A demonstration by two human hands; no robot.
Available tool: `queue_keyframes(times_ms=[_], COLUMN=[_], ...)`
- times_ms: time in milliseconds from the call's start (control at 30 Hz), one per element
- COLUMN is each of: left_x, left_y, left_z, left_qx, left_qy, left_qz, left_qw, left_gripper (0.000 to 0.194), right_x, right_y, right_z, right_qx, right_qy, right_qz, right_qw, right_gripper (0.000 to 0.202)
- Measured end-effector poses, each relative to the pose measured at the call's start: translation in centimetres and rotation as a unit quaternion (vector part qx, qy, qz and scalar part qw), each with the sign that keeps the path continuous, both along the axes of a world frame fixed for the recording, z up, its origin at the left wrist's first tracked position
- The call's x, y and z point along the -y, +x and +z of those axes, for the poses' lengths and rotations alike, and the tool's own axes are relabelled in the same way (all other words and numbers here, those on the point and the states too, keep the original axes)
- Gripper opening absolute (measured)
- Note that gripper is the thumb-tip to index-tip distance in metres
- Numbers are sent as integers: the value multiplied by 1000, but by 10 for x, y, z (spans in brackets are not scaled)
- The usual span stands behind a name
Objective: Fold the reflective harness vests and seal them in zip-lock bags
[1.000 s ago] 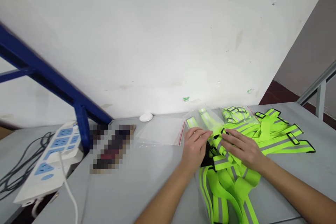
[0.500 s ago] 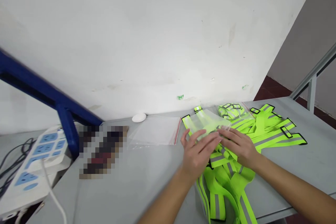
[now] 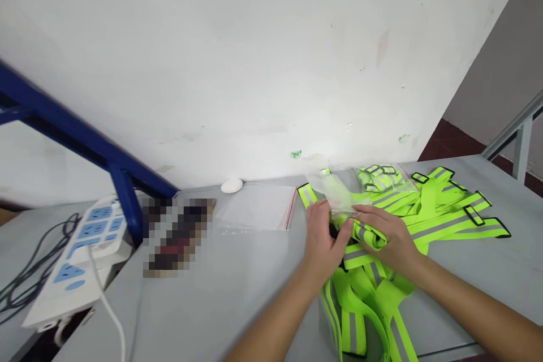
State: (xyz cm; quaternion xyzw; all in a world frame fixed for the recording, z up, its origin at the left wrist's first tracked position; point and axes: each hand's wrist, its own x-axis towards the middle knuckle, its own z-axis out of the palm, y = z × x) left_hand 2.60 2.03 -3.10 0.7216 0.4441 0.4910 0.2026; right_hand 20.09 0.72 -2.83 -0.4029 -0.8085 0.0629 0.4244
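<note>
My left hand (image 3: 321, 240) is closed on the near edge of a clear plastic bag (image 3: 338, 197), thumb toward the right. A rolled lime-yellow reflective strap (image 3: 368, 234) with grey stripes sits at the bag's mouth, between my hands. Curled round that roll from the right is my right hand (image 3: 392, 240), its fingers reaching the bag. How far the roll is inside the bag is hidden. Under and in front of both hands lie loose reflective straps (image 3: 354, 294), with more straps (image 3: 449, 220) with black buckles spread to the right.
A filled bag of straps (image 3: 379, 178) lies near the wall. Flat zip bags (image 3: 258, 206) with a red strip rest left of my hands, beside a white oval object (image 3: 232, 185). Farther left are a blurred item (image 3: 180, 237), a blue metal frame (image 3: 123, 181) and a power strip (image 3: 91, 237) with cables.
The bag, earlier lying flatter under both spread hands, is now bunched up at my fingers. My left hand has closed on it, and the rolled strap shows between my hands. The view has shifted slightly.
</note>
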Motion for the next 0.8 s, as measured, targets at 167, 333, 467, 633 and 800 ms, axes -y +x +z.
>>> queue_keyframes(times_ms=[167, 333, 467, 633, 800], left_x=[-10, -20, -25, -28, -26], left_y=[-8, -20, -24, -23, -19], left_z=[1, 1, -1, 1, 5], left_qx=[8, -18, 7, 134, 252], left_qy=[-48, -22, -53, -147, -226], left_qz=[-58, -29, 36, 1, -15], left_qw=[997, 999, 998, 980, 941], left_gripper=[21, 20, 20, 19, 24], right_x=[5, 8, 10, 12, 8], right_y=[-5, -2, 3, 6, 8], right_z=[0, 6, 12, 14, 12], right_qx=[65, 26, 3, -3, -3], right_qy=[-10, 6, 35, 76, 81], right_qz=[8, 17, 15, 41, 11], right_qw=[998, 999, 999, 996, 997], right_gripper=[36, 26, 26, 27, 31])
